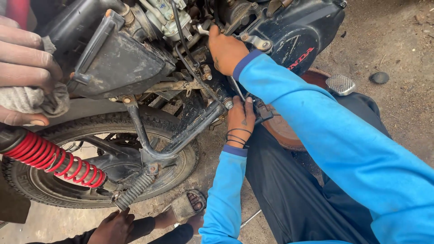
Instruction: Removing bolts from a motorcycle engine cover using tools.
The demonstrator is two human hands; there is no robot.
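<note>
Two hands: working on the motorcycle [135,68].
Left hand [241,121] grip: clamped on dark bracket [262,113].
Right hand [226,50] grip: fingertips hidden among engine fittings [253,40]; cannot tell.
Progress: likely midway; bracket not yet off.

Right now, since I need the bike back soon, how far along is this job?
Looks done: the carburettor and airbox sit uncovered. In hand: the left hand holds a thin metal tool low by the engine; the right hand reaches among the cables, its grip hidden. Another person's hand presses a rag nearby. Left: probably refitting; no covers are on.
</note>
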